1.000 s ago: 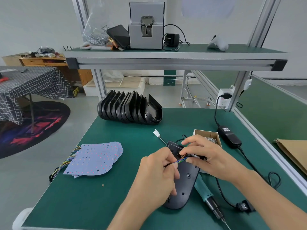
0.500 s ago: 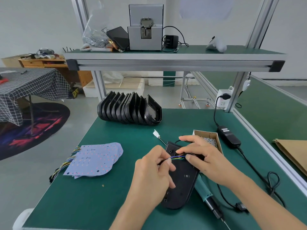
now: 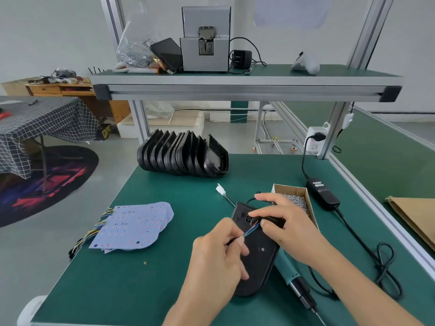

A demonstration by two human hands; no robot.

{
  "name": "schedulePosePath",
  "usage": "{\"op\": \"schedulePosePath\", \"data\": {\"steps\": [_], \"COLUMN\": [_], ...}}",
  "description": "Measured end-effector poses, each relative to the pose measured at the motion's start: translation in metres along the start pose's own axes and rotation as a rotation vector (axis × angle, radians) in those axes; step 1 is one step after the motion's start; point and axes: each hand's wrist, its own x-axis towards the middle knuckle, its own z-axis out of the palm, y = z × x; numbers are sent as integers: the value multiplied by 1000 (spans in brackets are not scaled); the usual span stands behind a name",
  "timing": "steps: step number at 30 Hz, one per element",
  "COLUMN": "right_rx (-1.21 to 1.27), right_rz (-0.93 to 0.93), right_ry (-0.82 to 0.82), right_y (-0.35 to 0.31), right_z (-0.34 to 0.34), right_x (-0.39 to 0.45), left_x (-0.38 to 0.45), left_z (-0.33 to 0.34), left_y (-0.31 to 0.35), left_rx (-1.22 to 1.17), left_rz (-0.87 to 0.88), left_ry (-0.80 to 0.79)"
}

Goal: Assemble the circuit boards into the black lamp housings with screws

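Note:
A black lamp housing (image 3: 257,257) lies back-up on the green bench in front of me. My left hand (image 3: 216,257) pinches a bundle of coloured wires (image 3: 251,229) that runs to a hole near the housing's far end. My right hand (image 3: 284,224) rests on that end, its thumb and forefinger at the wires by the hole. A stack of pale circuit boards (image 3: 134,228) with wire tails lies to the left. Several empty black housings (image 3: 183,156) stand in a row at the back. A cardboard box of screws (image 3: 297,201) sits behind my right hand.
A teal electric screwdriver (image 3: 295,283) lies right of the housing, its cable (image 3: 386,269) looping to a black power adapter (image 3: 323,194). A white connector (image 3: 220,190) on a lead lies behind the housing. A shelf overhead carries a grey screw feeder (image 3: 204,41).
My left hand has drawn the coloured wires back toward me, so more wire shows. My right fingers stay at the hole in the housing.

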Motion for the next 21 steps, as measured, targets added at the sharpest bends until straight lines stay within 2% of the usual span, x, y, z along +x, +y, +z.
{"op": "schedulePosePath", "data": {"steps": [3,6,9,13,16,21], "right_rx": [8,-30,-116,-127,-18,412], "right_rz": [44,15,-44,-84,-66,-72], "right_ry": [20,73,107,129,172,135], "right_y": [-3,-10,-20,-29,-30,-24], "right_z": [0,2,6,7,6,13], "right_x": [-1,-1,-1,-6,-13,-29], "left_x": [0,-2,-2,12,15,14], "left_z": [-8,-11,-6,3,-2,-19], "left_y": [-3,4,24,27,17,-6], "left_rx": [91,436,441,498,393,102], "left_rz": [-51,39,217,170,187,106], "left_ry": [10,49,182,131,141,162]}}
